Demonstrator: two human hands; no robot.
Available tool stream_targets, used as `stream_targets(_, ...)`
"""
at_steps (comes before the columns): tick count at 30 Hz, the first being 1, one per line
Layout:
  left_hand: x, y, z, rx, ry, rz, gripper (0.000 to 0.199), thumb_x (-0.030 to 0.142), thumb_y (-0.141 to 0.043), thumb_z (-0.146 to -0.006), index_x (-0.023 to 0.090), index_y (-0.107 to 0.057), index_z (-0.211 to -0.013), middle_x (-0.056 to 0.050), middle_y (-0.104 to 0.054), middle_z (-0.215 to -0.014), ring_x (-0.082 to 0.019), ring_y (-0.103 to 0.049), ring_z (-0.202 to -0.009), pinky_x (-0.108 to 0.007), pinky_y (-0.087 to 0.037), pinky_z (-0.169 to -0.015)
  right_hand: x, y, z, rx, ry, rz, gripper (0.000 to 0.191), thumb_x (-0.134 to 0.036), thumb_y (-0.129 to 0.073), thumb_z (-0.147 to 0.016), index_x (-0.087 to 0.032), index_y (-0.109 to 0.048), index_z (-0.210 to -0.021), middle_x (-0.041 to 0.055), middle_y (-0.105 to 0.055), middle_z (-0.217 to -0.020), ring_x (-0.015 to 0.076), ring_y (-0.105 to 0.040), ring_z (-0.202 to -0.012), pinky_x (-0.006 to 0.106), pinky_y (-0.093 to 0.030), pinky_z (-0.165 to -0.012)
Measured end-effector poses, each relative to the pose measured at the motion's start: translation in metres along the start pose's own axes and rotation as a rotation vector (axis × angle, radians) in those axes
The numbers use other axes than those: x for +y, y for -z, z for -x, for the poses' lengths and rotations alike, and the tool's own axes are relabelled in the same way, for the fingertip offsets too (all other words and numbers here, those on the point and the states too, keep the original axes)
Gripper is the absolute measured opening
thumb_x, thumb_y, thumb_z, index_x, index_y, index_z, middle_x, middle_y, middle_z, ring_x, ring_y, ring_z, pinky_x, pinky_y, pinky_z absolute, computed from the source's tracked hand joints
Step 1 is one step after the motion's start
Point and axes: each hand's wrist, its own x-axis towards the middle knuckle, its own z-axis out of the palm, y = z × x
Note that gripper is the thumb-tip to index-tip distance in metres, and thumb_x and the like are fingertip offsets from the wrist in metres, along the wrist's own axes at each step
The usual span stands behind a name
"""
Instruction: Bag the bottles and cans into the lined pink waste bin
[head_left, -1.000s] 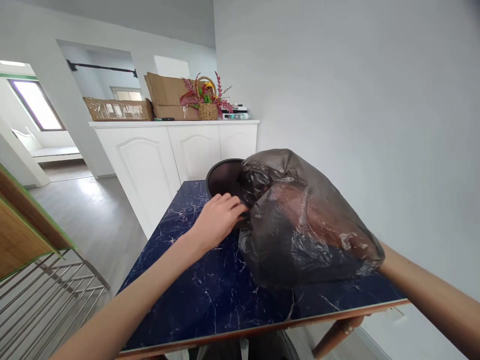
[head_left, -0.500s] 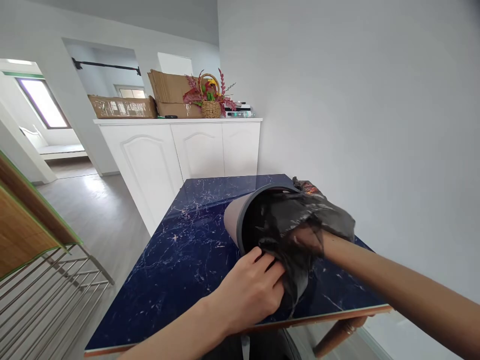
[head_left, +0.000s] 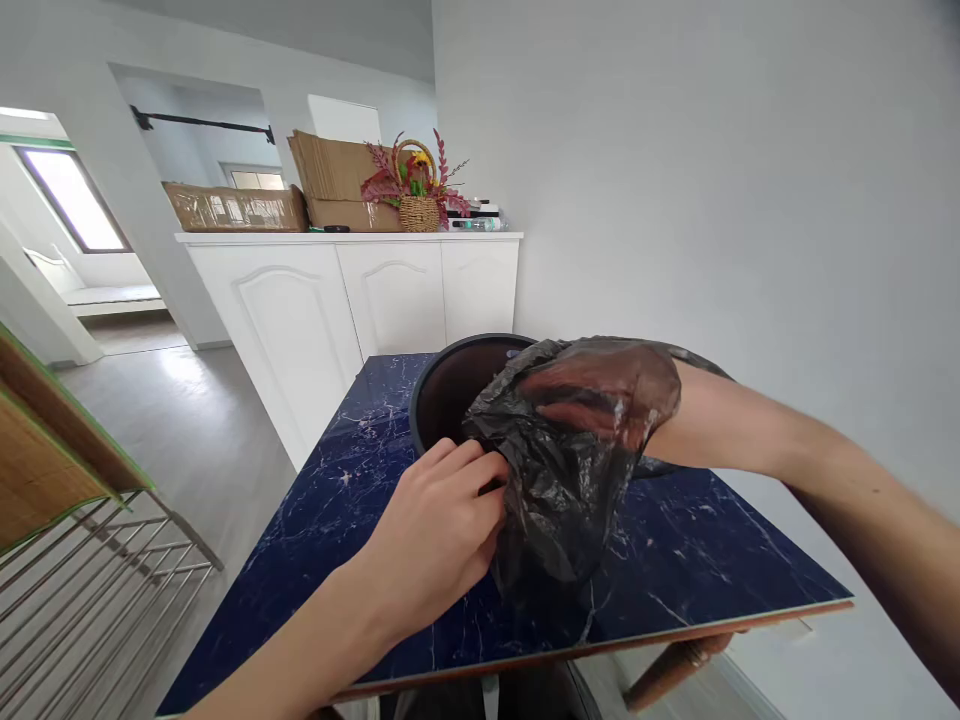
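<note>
A round bin (head_left: 442, 385) with a dark rim lies tipped on the blue marbled table (head_left: 337, 510), its mouth turned toward me. Thin black plastic bag film (head_left: 562, 500) hangs out over the near side of the mouth. With bent fingers, my left hand (head_left: 450, 510) grips the bag at the bin's lower rim. My right hand (head_left: 600, 390) is inside the bag and shows through the film in front of the bin, its fingers stretched out toward the left.
A white cabinet (head_left: 285, 320) stands beyond the table, with cardboard boxes (head_left: 232, 207), a flower basket (head_left: 418, 212) and a bottle (head_left: 484, 225) on top. At the left is a metal rack (head_left: 142, 570); a wall (head_left: 675, 180) rises at the right.
The bin's mouth has turned more toward me and shifted left. My left hand has moved left with it. My right hand has risen, and the bag film is now spread over it.
</note>
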Motion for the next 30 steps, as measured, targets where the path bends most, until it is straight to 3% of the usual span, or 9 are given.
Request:
stream_targets(3,0.000,0.010,-0.004,0.005,0.084,0.101,0.026,0.001,-0.061,-0.090,0.019,-0.061,-0.071,-0.003,-0.069,-0.084,-0.019,-0.060,-0.077,-0.036,-0.045,-0.070,-0.009,0.013,0.000,-0.160,0.135,-0.085,0.030,-0.045,-0.063,-0.103,-0.036,-0.079,-0.127,-0.0033,-0.080,-0.127,0.0253,-0.078,-0.110,0.038,-0.066,-0.092)
stream_targets(8,0.001,0.022,-0.011,0.016,0.132,0.206,0.018,0.004,-0.061,-0.093,0.019,-0.066,-0.085,-0.003,-0.072,-0.091,-0.021,-0.067,-0.084,-0.036,-0.051,-0.075,-0.015,0.012,-0.002,-0.064,0.054,-0.111,0.034,-0.037,-0.062,-0.105,-0.031,-0.075,-0.136,0.0013,-0.079,-0.131,0.0269,-0.078,-0.110,0.031,-0.065,-0.076)
stream_targets(15,0.006,0.027,-0.013,0.005,0.113,0.127,0.013,0.008,-0.061,-0.090,0.020,-0.061,-0.094,-0.007,-0.070,-0.099,-0.027,-0.066,-0.096,-0.044,-0.056,-0.084,-0.011,-0.010,-0.012,-0.195,0.111,-0.228,0.038,-0.034,-0.061,-0.104,-0.032,-0.071,-0.141,0.0001,-0.075,-0.139,0.0260,-0.073,-0.125,0.037,-0.064,-0.100)
stream_targets(17,0.007,0.035,-0.009,0.080,0.056,0.133,0.023,0.008,-0.062,-0.086,0.022,-0.058,-0.104,-0.008,-0.067,-0.108,-0.027,-0.064,-0.102,-0.045,-0.058,-0.086,-0.010,-0.013,-0.015,-0.210,0.118,-0.212,0.040,-0.032,-0.060,-0.104,-0.031,-0.069,-0.143,0.0016,-0.072,-0.144,0.0273,-0.069,-0.132,0.040,-0.061,-0.107)
stream_targets(21,0.009,0.053,-0.007,0.483,0.009,0.173,0.033,0.003,-0.055,-0.080,0.027,-0.057,-0.103,-0.004,-0.061,-0.110,-0.020,-0.065,-0.101,-0.039,-0.060,-0.085,-0.009,-0.018,-0.024,-0.243,0.161,-0.186,0.048,-0.036,-0.065,-0.100,-0.027,-0.065,-0.147,0.0077,-0.065,-0.152,0.0314,-0.061,-0.141,0.048,-0.054,-0.117)
stream_targets(22,0.008,0.055,-0.010,0.521,0.010,0.185,0.033,0.004,-0.054,-0.082,0.027,-0.058,-0.104,-0.004,-0.063,-0.112,-0.020,-0.066,-0.103,-0.040,-0.060,-0.086,-0.009,-0.020,-0.028,-0.246,0.184,-0.185,0.050,-0.037,-0.066,-0.099,-0.027,-0.064,-0.148,0.0082,-0.062,-0.155,0.0321,-0.058,-0.145,0.051,-0.050,-0.120)
stream_targets(25,0.002,0.054,-0.025,0.296,-0.103,0.250,0.030,0.011,-0.053,-0.096,0.024,-0.057,-0.122,-0.006,-0.072,-0.121,-0.023,-0.069,-0.114,-0.045,-0.057,-0.102,-0.008,-0.027,-0.041,-0.272,0.248,-0.187,0.055,-0.040,-0.072,-0.094,-0.029,-0.062,-0.148,0.0075,-0.055,-0.163,0.0340,-0.048,-0.153,0.055,-0.040,-0.128)
stream_targets(27,-0.004,0.048,-0.034,0.120,-0.189,0.236,0.024,0.025,-0.054,-0.104,0.021,-0.057,-0.128,-0.007,-0.077,-0.115,-0.024,-0.071,-0.109,-0.048,-0.052,-0.111,-0.009,-0.031,-0.049,-0.353,0.285,-0.203,0.049,-0.041,-0.069,-0.097,-0.028,-0.064,-0.144,0.0067,-0.059,-0.159,0.0336,-0.053,-0.149,0.054,-0.045,-0.123)
stream_targets(30,-0.013,0.040,-0.037,0.090,-0.224,0.088,0.021,0.037,-0.053,-0.108,0.021,-0.065,-0.111,-0.002,-0.073,-0.089,-0.022,-0.068,-0.085,-0.047,-0.049,-0.108,-0.005,-0.036,-0.055,-0.415,0.323,-0.215,0.043,-0.042,-0.059,-0.104,-0.028,-0.064,-0.145,0.0042,-0.064,-0.155,0.0300,-0.060,-0.142,0.048,-0.051,-0.118)
